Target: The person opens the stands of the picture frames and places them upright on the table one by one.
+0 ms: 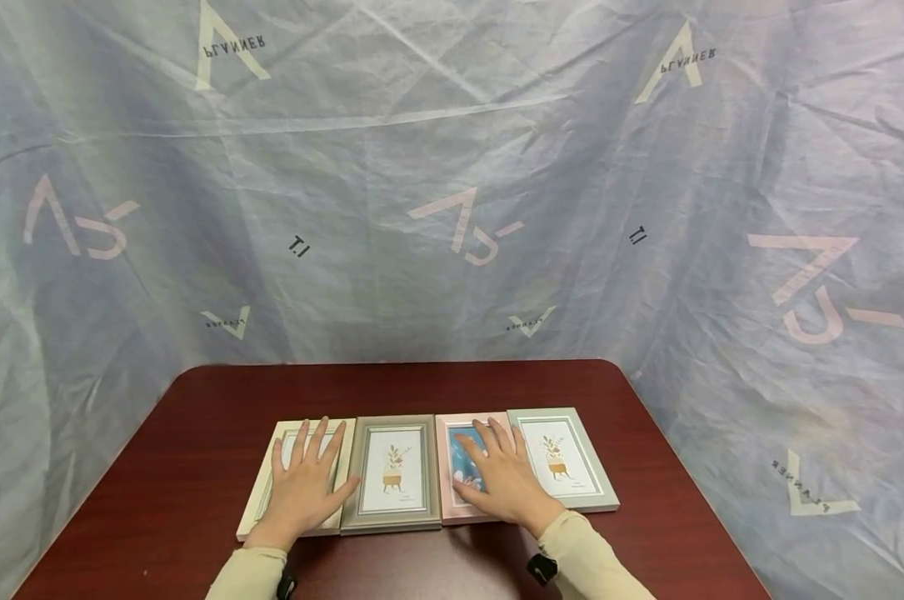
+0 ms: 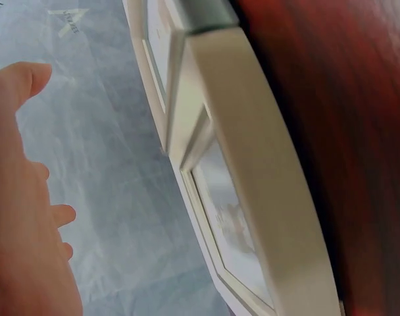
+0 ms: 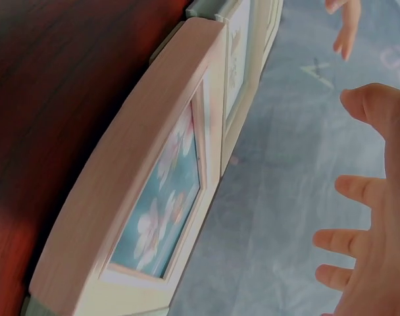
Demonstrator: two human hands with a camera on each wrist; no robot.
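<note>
Picture frames lie side by side in a row. My left hand (image 1: 305, 483), fingers spread and straight, is over the cream picture frame (image 1: 258, 500) at the left end; the left wrist view shows a gap between the hand and that frame (image 2: 252, 145). Over the pink picture frame (image 1: 448, 500) is my right hand (image 1: 507, 479), also spread, covering part of its blue flower picture (image 3: 160, 210). In the right wrist view it stands apart from the frame's face. Between them lies a champagne-coloured picture frame (image 1: 354, 500) with a potted-plant print, and a pale grey-green picture frame (image 1: 605, 496) ends the row.
The dark red wooden table (image 1: 159, 483) has rounded far corners. A grey-blue fabric sheet (image 1: 362, 317) printed with letters hangs behind it and along both sides. Dark wrist devices (image 1: 543, 569) sit at the cuffs of the cream sleeves (image 1: 586, 558).
</note>
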